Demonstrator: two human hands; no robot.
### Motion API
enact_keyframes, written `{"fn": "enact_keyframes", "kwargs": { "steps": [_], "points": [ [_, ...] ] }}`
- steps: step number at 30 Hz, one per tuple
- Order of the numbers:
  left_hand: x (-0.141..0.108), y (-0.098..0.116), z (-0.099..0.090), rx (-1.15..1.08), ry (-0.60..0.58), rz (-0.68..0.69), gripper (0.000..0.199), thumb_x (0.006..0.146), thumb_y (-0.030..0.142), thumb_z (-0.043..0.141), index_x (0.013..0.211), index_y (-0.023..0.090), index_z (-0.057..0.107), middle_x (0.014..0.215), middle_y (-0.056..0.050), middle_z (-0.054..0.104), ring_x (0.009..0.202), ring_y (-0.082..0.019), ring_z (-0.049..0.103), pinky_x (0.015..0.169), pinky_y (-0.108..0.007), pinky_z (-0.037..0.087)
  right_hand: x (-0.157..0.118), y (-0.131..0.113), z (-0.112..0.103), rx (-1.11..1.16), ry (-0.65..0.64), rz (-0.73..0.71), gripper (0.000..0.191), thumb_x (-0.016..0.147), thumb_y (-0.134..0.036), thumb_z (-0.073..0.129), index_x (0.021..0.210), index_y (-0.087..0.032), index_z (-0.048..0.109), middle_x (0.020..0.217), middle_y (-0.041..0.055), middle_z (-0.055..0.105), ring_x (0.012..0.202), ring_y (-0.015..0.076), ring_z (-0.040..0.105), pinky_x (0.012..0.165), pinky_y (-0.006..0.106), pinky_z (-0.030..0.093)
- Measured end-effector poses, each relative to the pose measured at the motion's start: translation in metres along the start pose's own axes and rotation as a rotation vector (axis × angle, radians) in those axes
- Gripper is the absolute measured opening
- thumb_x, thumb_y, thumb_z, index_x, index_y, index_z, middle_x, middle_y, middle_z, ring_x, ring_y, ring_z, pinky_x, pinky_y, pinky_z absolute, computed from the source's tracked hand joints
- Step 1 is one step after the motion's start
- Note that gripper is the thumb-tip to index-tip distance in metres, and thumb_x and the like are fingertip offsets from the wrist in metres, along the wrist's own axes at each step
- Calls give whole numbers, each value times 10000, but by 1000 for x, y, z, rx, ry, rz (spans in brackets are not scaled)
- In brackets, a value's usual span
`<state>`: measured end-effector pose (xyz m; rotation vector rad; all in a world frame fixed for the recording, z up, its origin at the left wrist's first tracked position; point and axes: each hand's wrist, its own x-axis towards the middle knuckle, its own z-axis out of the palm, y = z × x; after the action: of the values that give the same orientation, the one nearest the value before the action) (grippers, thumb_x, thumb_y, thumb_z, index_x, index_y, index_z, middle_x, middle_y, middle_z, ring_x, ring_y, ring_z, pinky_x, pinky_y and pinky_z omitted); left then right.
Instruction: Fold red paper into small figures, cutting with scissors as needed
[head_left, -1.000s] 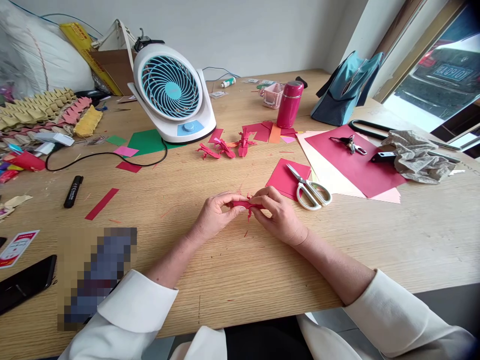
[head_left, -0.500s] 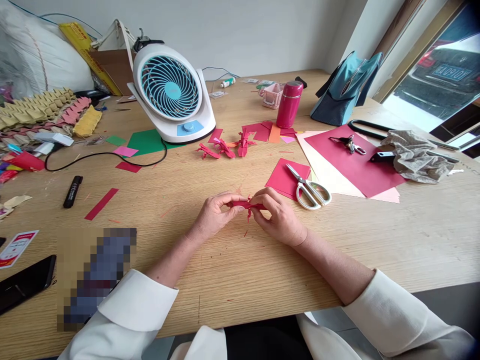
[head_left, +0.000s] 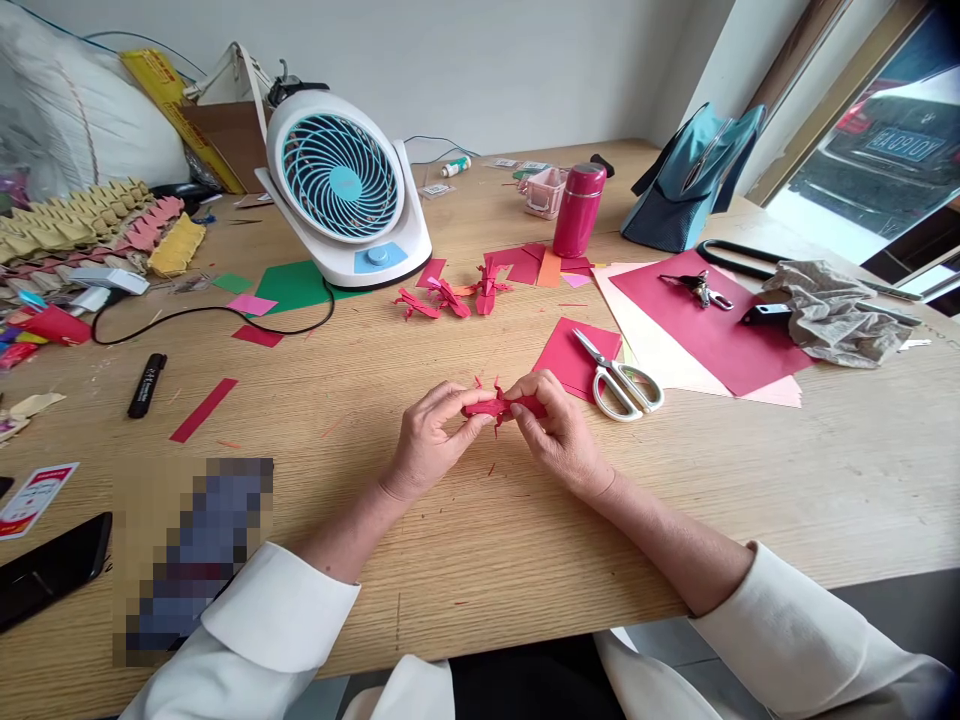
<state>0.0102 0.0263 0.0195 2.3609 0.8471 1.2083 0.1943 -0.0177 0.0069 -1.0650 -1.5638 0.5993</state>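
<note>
Between my two hands is a red folded paper figure (head_left: 491, 408) with thin legs sticking out on both sides. My left hand (head_left: 435, 435) pinches its left end between thumb and fingers. On the other end, my right hand (head_left: 562, 430) is closed, its fingers covering part of the paper. Beyond my hands, several similar red folded paper figures (head_left: 454, 297) stand in a row on the table. White-handled scissors (head_left: 622, 378) lie partly on a stack of red paper squares (head_left: 559, 355), to the right of my right hand.
A white and blue fan (head_left: 345, 185) stands at the back left, its black cord (head_left: 217, 312) trailing left. A magenta flask (head_left: 579, 210) and a teal bag (head_left: 690, 180) are behind. Large paper sheets (head_left: 697, 320) lie right; a marker (head_left: 147, 385), red strip (head_left: 204, 410) and phone (head_left: 56, 570) left.
The paper figure has turned in my fingers, so more of its red body and its far-side legs show. Both hands keep their grip and have shifted only slightly.
</note>
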Motion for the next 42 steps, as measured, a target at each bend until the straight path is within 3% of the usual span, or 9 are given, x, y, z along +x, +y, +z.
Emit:
{"fn": "enact_keyframes", "kwargs": {
  "steps": [6,17,26,33,42],
  "points": [
    [-2,-2,-1,90,8,28,167,878,200,658,1041,213,693,920,-43,708,865,-156,665,798,-285,533,0,9,3,242,-17,247,227,914,-404,605,961,-182,589,933,66,636,834,168,644,782,345,554],
    [-1,-3,0,70,-3,19,164,880,184,657,1039,207,689,913,-37,705,856,-146,665,792,-274,528,3,13,2,316,-48,188,229,889,-402,649,864,-180,601,874,48,631,810,148,626,777,325,527],
    [-3,-4,-1,165,-15,80,163,894,207,640,1050,215,684,939,-46,713,882,-163,663,815,-293,535,4,13,1,441,-70,331,253,829,-416,715,848,-179,632,820,18,661,774,130,633,785,310,531],
    [-1,-5,-2,82,-37,23,157,890,211,646,1041,219,689,937,-46,716,881,-163,668,803,-291,531,4,19,0,557,-96,485,309,782,-469,744,850,-182,648,805,18,698,762,138,644,782,307,518],
    [2,-6,-6,54,-89,7,155,888,196,644,1032,213,698,941,-45,716,893,-161,674,829,-287,529,5,18,0,469,-113,437,313,799,-481,725,811,-176,654,820,27,703,790,143,648,822,323,513]
  ]
}}
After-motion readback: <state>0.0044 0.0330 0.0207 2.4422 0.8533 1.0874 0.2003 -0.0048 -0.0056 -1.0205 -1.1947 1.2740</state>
